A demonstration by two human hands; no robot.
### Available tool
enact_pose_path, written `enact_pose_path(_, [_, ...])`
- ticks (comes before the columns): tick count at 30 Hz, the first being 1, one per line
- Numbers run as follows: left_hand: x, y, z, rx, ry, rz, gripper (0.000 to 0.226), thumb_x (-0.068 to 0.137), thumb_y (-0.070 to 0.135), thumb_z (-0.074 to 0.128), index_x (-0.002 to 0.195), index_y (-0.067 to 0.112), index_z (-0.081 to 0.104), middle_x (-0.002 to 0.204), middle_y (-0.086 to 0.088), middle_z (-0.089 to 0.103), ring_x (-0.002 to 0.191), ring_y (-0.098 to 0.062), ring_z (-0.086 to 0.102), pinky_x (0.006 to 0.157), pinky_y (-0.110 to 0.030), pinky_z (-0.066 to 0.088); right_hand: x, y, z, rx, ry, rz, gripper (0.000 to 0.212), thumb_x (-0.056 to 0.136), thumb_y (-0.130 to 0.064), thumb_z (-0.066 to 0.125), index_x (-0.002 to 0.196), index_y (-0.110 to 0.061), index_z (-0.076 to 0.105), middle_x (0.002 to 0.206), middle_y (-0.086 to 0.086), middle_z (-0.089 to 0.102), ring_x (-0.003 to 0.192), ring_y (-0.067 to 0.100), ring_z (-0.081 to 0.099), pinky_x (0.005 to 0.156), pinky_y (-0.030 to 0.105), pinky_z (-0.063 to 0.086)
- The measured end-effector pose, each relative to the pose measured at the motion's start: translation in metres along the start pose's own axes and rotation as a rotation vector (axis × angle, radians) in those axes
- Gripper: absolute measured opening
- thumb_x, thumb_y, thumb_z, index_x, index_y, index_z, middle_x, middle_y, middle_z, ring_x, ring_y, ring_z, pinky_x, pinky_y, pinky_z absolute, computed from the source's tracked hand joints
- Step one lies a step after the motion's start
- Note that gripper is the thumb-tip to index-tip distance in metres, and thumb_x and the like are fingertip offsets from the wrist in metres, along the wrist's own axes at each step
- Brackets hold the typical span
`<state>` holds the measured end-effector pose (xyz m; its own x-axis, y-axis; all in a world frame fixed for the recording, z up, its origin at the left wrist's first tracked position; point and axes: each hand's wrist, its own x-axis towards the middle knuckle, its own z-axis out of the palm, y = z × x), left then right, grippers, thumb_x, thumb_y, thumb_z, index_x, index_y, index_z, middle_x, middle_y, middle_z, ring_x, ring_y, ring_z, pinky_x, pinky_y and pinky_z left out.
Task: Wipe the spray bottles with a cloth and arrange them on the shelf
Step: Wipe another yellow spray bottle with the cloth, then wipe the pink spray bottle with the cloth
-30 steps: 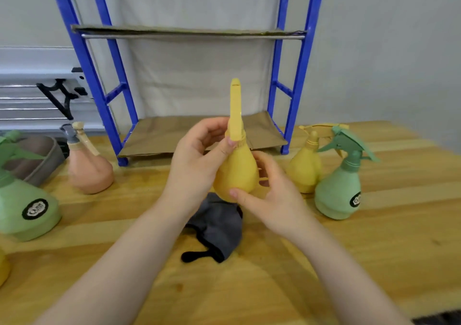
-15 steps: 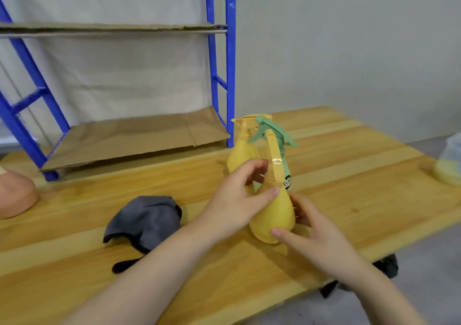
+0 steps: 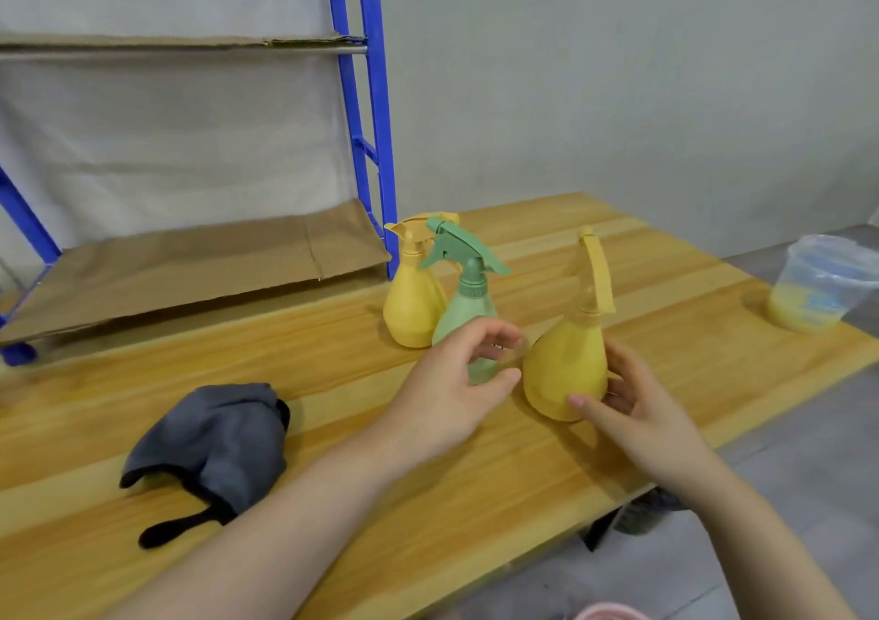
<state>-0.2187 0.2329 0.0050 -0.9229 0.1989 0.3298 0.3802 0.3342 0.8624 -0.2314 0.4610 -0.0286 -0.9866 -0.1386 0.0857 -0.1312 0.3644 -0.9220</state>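
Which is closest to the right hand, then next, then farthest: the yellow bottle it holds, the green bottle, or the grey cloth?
1. Yellow bottle: held in the right hand.
2. Green bottle: just left, behind the left hand.
3. Grey cloth: far left on the table.

A pale wooden bench (image 3: 666, 286) carries a clear plastic cup (image 3: 815, 281) of yellowish liquid near its far right edge; grey floor (image 3: 785, 500) lies below it, and a plain grey wall (image 3: 618, 86) stands behind
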Motion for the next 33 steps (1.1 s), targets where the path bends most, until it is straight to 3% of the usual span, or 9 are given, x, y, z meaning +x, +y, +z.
enact_pose_path(7, [0.005, -0.006, 0.0, 0.053, -0.002, -0.045, 0.026, 0.089, 0.015, 0.067, 0.108, 0.031, 0.06, 0.111, 0.018, 0.064, 0.108, 0.002, 0.057, 0.094, -0.015, 0.042, 0.034, 0.006, 0.011, -0.037, 0.051, -0.044, 0.067, 0.087, -0.025, 0.071, 0.14, -0.032, 0.032, 0.133, -0.015, 0.048, 0.117, -0.001, 0.053, 0.091, 0.016, 0.046])
enact_pose_path(11, [0.004, -0.011, -0.003, 0.08, -0.018, -0.075, 0.026, 0.089, 0.015, 0.066, 0.111, 0.029, 0.061, 0.114, 0.017, 0.064, 0.11, 0.003, 0.055, 0.093, -0.009, 0.038, 0.04, 0.005, 0.019, -0.13, 0.1, -0.031, 0.076, 0.087, -0.035, 0.07, 0.148, -0.029, 0.026, 0.137, -0.014, 0.043, 0.126, 0.011, 0.047, 0.105, 0.035, 0.043])
enact_pose_path(13, [0.001, -0.013, -0.006, 0.088, -0.019, -0.082, 0.026, 0.089, 0.014, 0.066, 0.112, 0.027, 0.062, 0.115, 0.017, 0.064, 0.11, 0.001, 0.055, 0.092, -0.007, 0.037, 0.033, 0.003, 0.021, -0.161, 0.177, -0.044, 0.078, 0.087, -0.036, 0.07, 0.15, -0.025, 0.025, 0.143, -0.01, 0.042, 0.132, 0.012, 0.042, 0.109, 0.037, 0.04])
enact_pose_path(15, [-0.002, -0.014, -0.012, 0.091, -0.013, -0.087, 0.025, 0.089, 0.014, 0.065, 0.11, 0.027, 0.063, 0.114, 0.017, 0.064, 0.11, 0.0, 0.055, 0.089, -0.005, 0.035, 0.02, -0.006, 0.024, -0.2, 0.308, -0.118, 0.066, 0.089, -0.032, 0.068, 0.145, -0.023, 0.034, 0.139, -0.005, 0.047, 0.128, 0.012, 0.045, 0.105, 0.034, 0.04])
enact_pose_path(17, [-0.006, -0.014, -0.018, 0.092, 0.0, -0.085, 0.023, 0.089, 0.013, 0.065, 0.108, 0.027, 0.063, 0.112, 0.016, 0.064, 0.108, -0.001, 0.055, 0.087, -0.004, 0.034, 0.006, -0.018, 0.027, -0.214, 0.414, -0.256, 0.044, 0.091, -0.024, 0.064, 0.131, -0.024, 0.045, 0.122, -0.005, 0.053, 0.113, 0.007, 0.05, 0.097, 0.027, 0.042])
enact_pose_path(19, [-0.012, -0.014, -0.026, 0.095, 0.02, -0.086, 0.022, 0.09, 0.012, 0.064, 0.108, 0.024, 0.064, 0.111, 0.015, 0.065, 0.107, -0.001, 0.056, 0.087, -0.003, 0.034, -0.006, -0.031, 0.034, -0.208, 0.435, -0.351, 0.029, 0.091, -0.016, 0.061, 0.117, -0.025, 0.051, 0.108, -0.006, 0.056, 0.101, -0.001, 0.051, 0.088, 0.018, 0.042])
enact_pose_path(23, [-0.03, -0.019, -0.049, 0.109, 0.058, -0.107, 0.02, 0.091, 0.015, 0.063, 0.106, 0.028, 0.064, 0.11, 0.018, 0.066, 0.108, 0.002, 0.056, 0.089, -0.006, 0.036, -0.016, -0.057, 0.067, -0.169, 0.325, -0.462, 0.017, 0.092, -0.014, 0.057, 0.103, -0.026, 0.055, 0.098, -0.015, 0.057, 0.093, -0.002, 0.052, 0.078, 0.007, 0.037])
enact_pose_path(29, [-0.068, -0.021, -0.107, 0.181, 0.2, -0.128, 0.018, 0.091, 0.015, 0.062, 0.103, 0.028, 0.065, 0.106, 0.019, 0.066, 0.107, 0.003, 0.056, 0.085, -0.004, 0.035, -0.012, -0.092, 0.152, -0.135, 0.059, -0.592, 0.016, 0.089, -0.012, 0.056, 0.099, -0.024, 0.058, 0.093, -0.013, 0.06, 0.085, 0.008, 0.056, 0.076, 0.017, 0.043])
enact_pose_path(33, [-0.101, -0.029, -0.151, 0.216, 0.324, -0.163, 0.022, 0.091, 0.013, 0.061, 0.1, 0.033, 0.063, 0.107, 0.017, 0.065, 0.106, 0.001, 0.057, 0.091, -0.017, 0.043, -0.007, -0.11, 0.208, -0.158, -0.127, -0.565, 0.026, 0.09, -0.002, 0.055, 0.095, -0.028, 0.057, 0.09, -0.016, 0.06, 0.083, 0.0, 0.055, 0.072, 0.009, 0.039])
